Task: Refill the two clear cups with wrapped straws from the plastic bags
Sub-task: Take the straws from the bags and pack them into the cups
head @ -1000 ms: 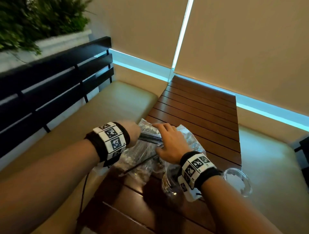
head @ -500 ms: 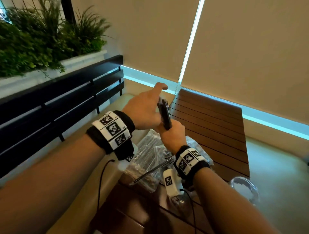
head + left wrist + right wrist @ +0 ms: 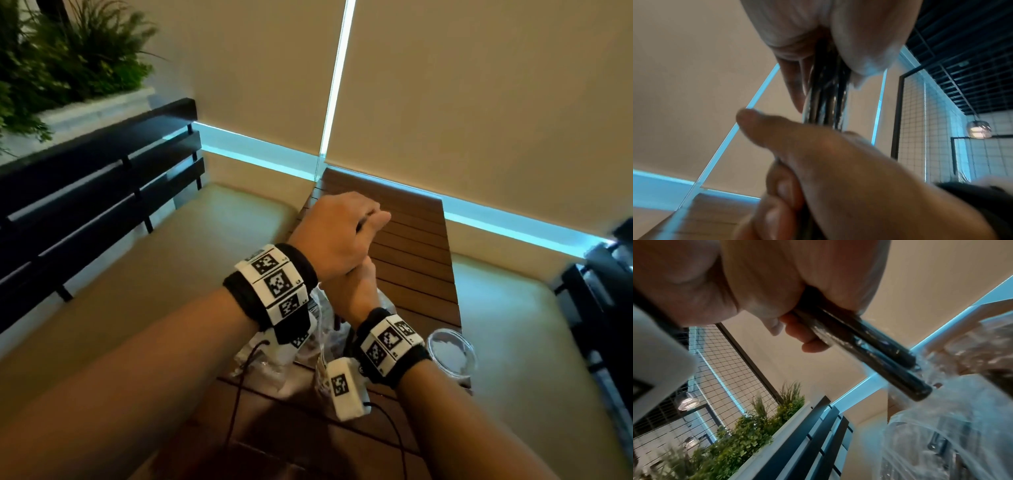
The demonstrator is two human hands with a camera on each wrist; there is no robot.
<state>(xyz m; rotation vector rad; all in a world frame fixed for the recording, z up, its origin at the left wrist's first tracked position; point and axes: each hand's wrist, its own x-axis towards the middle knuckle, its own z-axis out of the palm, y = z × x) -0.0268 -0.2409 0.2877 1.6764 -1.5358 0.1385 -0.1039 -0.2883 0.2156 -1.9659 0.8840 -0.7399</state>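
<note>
A bundle of dark wrapped straws [image 3: 826, 100] stands upright above the table, held by both hands. My left hand [image 3: 342, 233] curls over its upper part, so in the head view only a sliver of the straws [image 3: 360, 225] shows. Just below, my right hand [image 3: 356, 289] grips the lower part, and the straw ends [image 3: 879, 352] stick out under its fingers. The crinkled plastic bags [image 3: 320, 329] lie on the table under my wrists. One clear cup [image 3: 451, 353] stands at the table's right edge. A second cup is not visible.
The slatted wooden table [image 3: 418, 260] runs away towards the blinds. Beige seat cushions [image 3: 191, 260] lie on both sides. A black slatted backrest [image 3: 102, 178] and a planter with greenery [image 3: 68, 68] stand at the left. Wrist-camera cables hang over the near table.
The bundle was lifted out of the bags and turned upright. My left hand, open beside it half a second ago, has now curled over its top.
</note>
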